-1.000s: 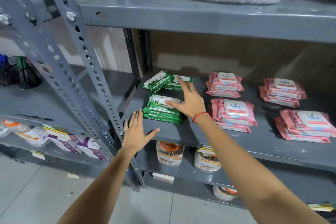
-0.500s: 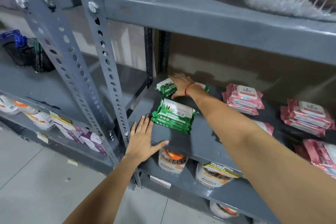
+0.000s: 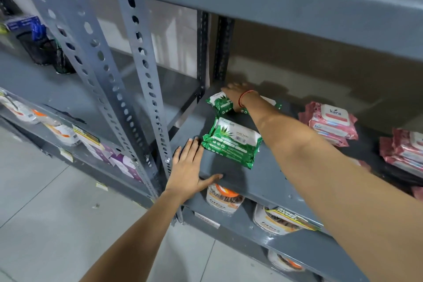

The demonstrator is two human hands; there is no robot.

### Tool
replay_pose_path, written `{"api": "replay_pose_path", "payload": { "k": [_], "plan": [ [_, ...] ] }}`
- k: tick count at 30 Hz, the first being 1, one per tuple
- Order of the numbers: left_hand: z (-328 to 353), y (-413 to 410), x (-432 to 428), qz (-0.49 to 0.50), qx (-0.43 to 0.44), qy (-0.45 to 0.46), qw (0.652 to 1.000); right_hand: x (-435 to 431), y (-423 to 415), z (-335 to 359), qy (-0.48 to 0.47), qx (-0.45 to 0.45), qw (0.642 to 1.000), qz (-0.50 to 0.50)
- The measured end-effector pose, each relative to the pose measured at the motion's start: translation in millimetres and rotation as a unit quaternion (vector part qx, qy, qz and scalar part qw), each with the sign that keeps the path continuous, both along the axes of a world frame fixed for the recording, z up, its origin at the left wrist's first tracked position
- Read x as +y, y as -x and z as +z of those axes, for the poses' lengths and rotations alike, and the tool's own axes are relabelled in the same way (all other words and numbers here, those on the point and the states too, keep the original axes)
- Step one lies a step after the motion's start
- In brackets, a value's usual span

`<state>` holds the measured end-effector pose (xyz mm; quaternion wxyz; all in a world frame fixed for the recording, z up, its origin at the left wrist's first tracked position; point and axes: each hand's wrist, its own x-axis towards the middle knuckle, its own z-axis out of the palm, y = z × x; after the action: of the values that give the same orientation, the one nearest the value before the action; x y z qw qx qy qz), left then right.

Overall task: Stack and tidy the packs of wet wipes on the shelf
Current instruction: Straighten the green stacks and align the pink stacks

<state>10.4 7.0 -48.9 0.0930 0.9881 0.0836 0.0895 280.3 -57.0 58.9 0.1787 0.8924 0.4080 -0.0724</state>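
The left hand lies flat on the front edge of the grey shelf, fingers spread and holding nothing, fingertips just beside the front green wipes stack; the right hand reaches deep to the back corner, palm down on the rear green packs, forearm stretched across the shelf; its grip cannot be told; pink packs sit to the right
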Motion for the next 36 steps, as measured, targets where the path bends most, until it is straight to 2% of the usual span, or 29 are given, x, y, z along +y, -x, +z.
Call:
{"api": "replay_pose_path", "payload": {
  "k": [4,12,19,21,24,28,36],
  "plan": [
    [1.4,0.4,0.2,0.0,-0.002,-0.003,1.0,0.2,-4.1,6.5,-0.021,-0.022,0.999,0.015],
    [1.7,1.0,0.2,-0.004,0.0,-0.01,1.0,-42.4,-20.6,20.8,-0.078,-0.005,0.993,-0.086],
    [1.0,0.0,0.8,-0.007,0.005,-0.006,1.0,-68.6,-24.0,11.5,-0.112,0.062,0.983,-0.133],
    [1.2,0.2,0.8,-0.007,0.007,-0.01,1.0,-73.5,-24.2,10.8,-0.149,0.082,0.976,-0.139],
    [1.2,0.2,0.8,-0.005,0.01,-0.014,1.0,-80.6,-27.7,9.7,-0.214,0.096,0.964,-0.122],
    [1.9,0.2,0.9,-0.005,0.005,-0.016,1.0,-90.3,-27.1,-0.4,-0.233,0.133,0.957,-0.114],
    [3.0,0.4,0.2,-0.008,0.005,-0.006,1.0,-94.2,-11.3,-17.3,-0.314,0.065,0.924,-0.209]
  ]
}}
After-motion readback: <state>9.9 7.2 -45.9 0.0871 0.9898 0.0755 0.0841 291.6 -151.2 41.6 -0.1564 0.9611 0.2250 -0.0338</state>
